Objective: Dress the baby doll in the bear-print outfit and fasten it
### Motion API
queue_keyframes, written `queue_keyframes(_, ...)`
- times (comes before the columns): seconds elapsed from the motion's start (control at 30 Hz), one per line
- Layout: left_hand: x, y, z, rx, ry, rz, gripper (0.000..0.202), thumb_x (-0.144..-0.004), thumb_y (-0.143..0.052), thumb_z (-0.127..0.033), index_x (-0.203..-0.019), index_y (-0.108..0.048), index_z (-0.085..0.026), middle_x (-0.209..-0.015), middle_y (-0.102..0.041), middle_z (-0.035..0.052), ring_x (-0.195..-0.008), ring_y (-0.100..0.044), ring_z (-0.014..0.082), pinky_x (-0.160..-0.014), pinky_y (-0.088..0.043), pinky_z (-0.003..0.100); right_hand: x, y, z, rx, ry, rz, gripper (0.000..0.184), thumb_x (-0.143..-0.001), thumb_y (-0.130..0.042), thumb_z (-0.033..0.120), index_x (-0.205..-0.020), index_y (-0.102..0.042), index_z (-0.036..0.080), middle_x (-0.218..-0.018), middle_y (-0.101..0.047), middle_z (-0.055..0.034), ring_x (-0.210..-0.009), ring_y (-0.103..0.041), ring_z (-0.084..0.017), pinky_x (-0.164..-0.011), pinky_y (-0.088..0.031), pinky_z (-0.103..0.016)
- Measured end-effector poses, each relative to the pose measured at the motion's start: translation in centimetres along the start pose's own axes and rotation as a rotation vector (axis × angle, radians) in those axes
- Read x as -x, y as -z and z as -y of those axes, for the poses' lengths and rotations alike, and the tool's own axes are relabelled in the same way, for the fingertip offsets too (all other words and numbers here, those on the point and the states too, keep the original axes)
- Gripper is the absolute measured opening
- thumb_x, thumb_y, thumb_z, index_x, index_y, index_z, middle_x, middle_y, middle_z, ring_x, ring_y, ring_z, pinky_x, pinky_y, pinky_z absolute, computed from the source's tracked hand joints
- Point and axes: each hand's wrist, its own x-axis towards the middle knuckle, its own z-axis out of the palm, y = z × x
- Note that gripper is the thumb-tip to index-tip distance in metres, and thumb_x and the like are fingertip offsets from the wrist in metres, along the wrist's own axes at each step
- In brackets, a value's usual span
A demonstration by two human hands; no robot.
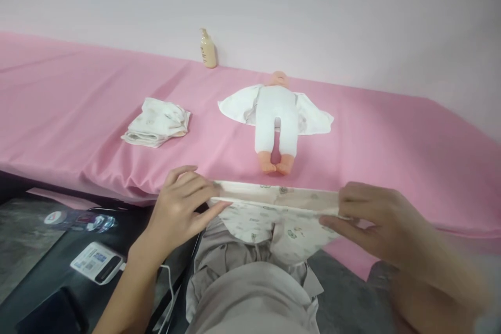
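Note:
My left hand [180, 209] and my right hand [366, 214] pinch the two sides of the waistband on a pair of white baby pants [270, 219] with a small print. The waist is stretched wide between them, above my lap at the table's front edge. Beyond it a baby doll [276, 115] with a white cloth body lies on its back, feet towards me. A white garment [319, 115] spreads out from under the doll on both sides. Farther left lies a folded stack of printed baby clothes [156, 122], apart from both hands.
A pump bottle [208, 49] stands against the wall on the pink-covered table [376, 141]. At lower left, a black surface [47, 266] holds a plastic water bottle [80, 220], a white device [97, 263] with a cable, and a dark flat object [50, 315].

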Motion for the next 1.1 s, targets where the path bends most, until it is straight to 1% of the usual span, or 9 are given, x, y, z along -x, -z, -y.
queue_keyframes(0.13, 2.3, -1.4, 0.3, -0.142, 0.082, -0.037, 0.016, -0.074, -0.068, -0.036, -0.071, -0.064, -0.021, -0.075, -0.060, 0.0042, -0.076, -0.056, 0.0204, -0.079, -0.043, 0.037, 2.8, -3.5, -0.2, -0.056, -0.276, -0.258, 0.034, -0.082, -0.062, 0.034, -0.053, -0.055, 0.018, -0.070, -0.058, -0.0034, -0.065, -0.056, -0.013, -0.055, -0.044, -0.025)
queue_keyframes(0.3, 3.4, -2.9, -1.0, 0.206, 0.329, -0.005, 0.014, -0.081, -0.062, -0.031, -0.076, -0.063, -0.017, -0.080, -0.063, 0.0032, -0.073, -0.061, 0.0150, -0.069, -0.047, 0.026, 4.1, -7.7, 0.6, -0.300, -0.655, -0.472, 0.020, -0.078, -0.066, 0.033, -0.065, -0.064, 0.018, -0.077, -0.066, -0.0041, -0.065, -0.062, -0.014, -0.054, -0.050, -0.023)
queue_keyframes(0.53, 1.3, -4.4, -6.0, 0.704, 0.729, -0.206, 0.023, -0.076, -0.067, -0.022, -0.066, -0.046, -0.018, -0.059, -0.051, -0.0046, -0.051, -0.048, 0.0071, -0.045, -0.040, 0.017, 1.1, -9.6, 2.8, -0.271, -0.712, -0.724, 0.012, -0.075, -0.068, 0.027, -0.071, -0.062, 0.019, -0.068, -0.063, -0.0014, -0.060, -0.057, -0.013, -0.053, -0.048, -0.024)
queue_keyframes(0.63, 0.6, -4.7, -9.1, 0.813, 0.645, -0.306, 0.018, -0.076, -0.064, -0.016, -0.075, -0.047, -0.019, -0.069, -0.055, -0.0027, -0.058, -0.053, 0.0078, -0.050, -0.046, 0.017, -0.5, -10.4, 6.6, -0.318, -0.506, -0.758, 0.007, -0.081, -0.059, 0.015, -0.078, -0.061, 0.021, -0.072, -0.062, -0.0013, -0.066, -0.059, -0.013, -0.060, -0.050, -0.024)
queue_keyframes(0.7, 0.9, -4.4, -10.9, 0.873, 0.530, -0.319, 0.010, -0.081, -0.057, -0.013, -0.084, -0.050, -0.020, -0.076, -0.056, 0.0007, -0.070, -0.057, 0.0105, -0.061, -0.052, 0.020, -1.0, -10.7, 8.8, -0.348, -0.346, -0.771, 0.021, -0.084, -0.047, 0.008, -0.093, -0.061, 0.021, -0.087, -0.062, -0.0062, -0.080, -0.060, -0.016, -0.069, -0.052, -0.029)
queue_keyframes(0.8, 2.2, -3.7, -12.3, 0.925, 0.423, -0.232, 0.021, -0.087, -0.047, -0.017, -0.107, -0.052, -0.021, -0.096, -0.059, 0.0093, -0.092, -0.060, 0.0174, -0.075, -0.055, 0.029, -0.9, -10.7, 10.1, -0.383, -0.253, -0.776, 0.030, -0.082, -0.047, 0.012, -0.110, -0.057, 0.018, -0.103, -0.058, -0.0117, -0.094, -0.058, -0.021, -0.077, -0.052, -0.038)
queue_keyframes(0.9, 2.9, -3.5, -12.3, 0.901, 0.352, -0.153, 0.034, -0.088, -0.043, -0.016, -0.121, -0.047, -0.021, -0.109, -0.059, 0.0140, -0.106, -0.058, 0.0226, -0.082, -0.055, 0.037, -0.3, -10.4, 9.2, -0.498, -0.262, -0.747, 0.033, -0.080, -0.053, 0.015, -0.112, -0.056, 0.021, -0.108, -0.057, -0.0114, -0.098, -0.058, -0.023, -0.078, -0.053, -0.039)
queue_keyframes(1.03, 2.2, -4.0, -10.7, 0.636, 0.224, -0.348, 0.043, -0.077, -0.054, -0.005, -0.117, -0.051, -0.021, -0.112, -0.059, 0.0118, -0.111, -0.053, 0.0249, -0.092, -0.047, 0.045, 0.7, -9.5, 7.8, -0.668, -0.296, -0.761, 0.027, -0.081, -0.053, 0.007, -0.100, -0.061, 0.024, -0.101, -0.062, -0.0066, -0.092, -0.061, -0.018, -0.075, -0.054, -0.033)
queue_keyframes(1.1, 1.5, -4.0, -9.5, 0.501, 0.212, -0.345, 0.047, -0.073, -0.062, -0.008, -0.117, -0.052, -0.021, -0.124, -0.052, 0.0136, -0.117, -0.049, 0.0277, -0.095, -0.044, 0.046, 1.2, -8.9, 7.3, -0.803, -0.282, -0.697, 0.023, -0.081, -0.053, 0.008, -0.096, -0.062, 0.024, -0.097, -0.063, -0.0058, -0.090, -0.061, -0.018, -0.073, -0.053, -0.030)
